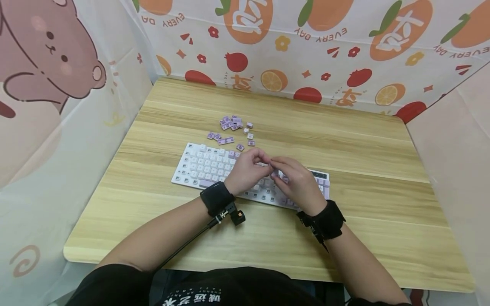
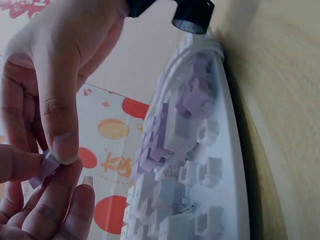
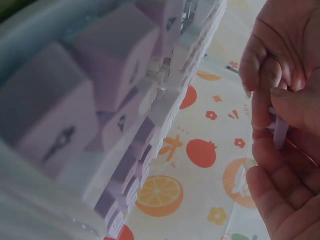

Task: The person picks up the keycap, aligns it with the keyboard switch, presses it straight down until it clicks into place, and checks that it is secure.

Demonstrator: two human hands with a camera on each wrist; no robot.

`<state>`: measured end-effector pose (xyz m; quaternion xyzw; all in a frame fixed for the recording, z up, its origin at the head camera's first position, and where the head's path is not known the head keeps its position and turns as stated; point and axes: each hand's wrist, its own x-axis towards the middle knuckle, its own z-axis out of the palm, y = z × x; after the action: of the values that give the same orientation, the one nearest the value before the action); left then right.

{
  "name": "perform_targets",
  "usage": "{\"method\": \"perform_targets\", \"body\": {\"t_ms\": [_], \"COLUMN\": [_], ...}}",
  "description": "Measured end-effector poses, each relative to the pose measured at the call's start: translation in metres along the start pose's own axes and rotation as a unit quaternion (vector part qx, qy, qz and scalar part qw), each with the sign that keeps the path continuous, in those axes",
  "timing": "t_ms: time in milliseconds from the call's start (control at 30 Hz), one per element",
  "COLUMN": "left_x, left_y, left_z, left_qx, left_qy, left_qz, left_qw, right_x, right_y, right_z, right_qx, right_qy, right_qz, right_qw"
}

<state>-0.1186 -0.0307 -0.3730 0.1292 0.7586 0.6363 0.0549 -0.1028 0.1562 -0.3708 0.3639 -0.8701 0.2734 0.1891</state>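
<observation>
My left hand (image 1: 246,172) and right hand (image 1: 297,182) meet over the middle of a white and light purple keyboard (image 1: 214,165). Between their fingertips is one small light purple keycap (image 2: 46,169). Thumbs and fingers of both hands pinch it; in the right wrist view the same keycap (image 3: 280,132) is tilted, partly covered by a thumb. Many keys are fitted, while bare switches (image 2: 209,171) show along the near edge. The hands hide part of the keyboard's middle.
Beyond the keyboard lies a pile of purple keycaps (image 1: 231,123), with a long purple keycap (image 1: 226,140) and several single ones, some white, scattered around it. The wooden table (image 1: 383,204) is bordered by printed cloth (image 1: 291,55) at the back and sides.
</observation>
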Motion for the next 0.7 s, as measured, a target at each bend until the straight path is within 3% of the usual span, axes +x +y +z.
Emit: {"method": "perform_targets", "body": {"t_ms": [300,400,533,700], "left_x": [0.001,0.001,0.001,0.001], "left_y": [-0.003,-0.001,-0.001,-0.005], "left_z": [0.003,0.001,-0.005,-0.011], "left_qx": [0.079,0.145,0.229,0.279], "left_qy": [-0.044,-0.063,-0.081,-0.099], "left_qz": [0.011,0.031,0.053,0.055], "left_qw": [0.9958,0.9869,0.9685,0.9534], "right_x": [-0.005,-0.007,-0.012,-0.014], "right_y": [0.003,0.007,0.015,0.020], "right_z": [-0.002,-0.002,-0.002,0.003], "right_qx": [-0.003,-0.021,-0.038,-0.038], "right_qy": [-0.026,-0.043,-0.090,-0.140], "right_qz": [0.022,0.055,0.114,0.109], "right_qw": [0.9994,0.9973,0.9888,0.9835]}}
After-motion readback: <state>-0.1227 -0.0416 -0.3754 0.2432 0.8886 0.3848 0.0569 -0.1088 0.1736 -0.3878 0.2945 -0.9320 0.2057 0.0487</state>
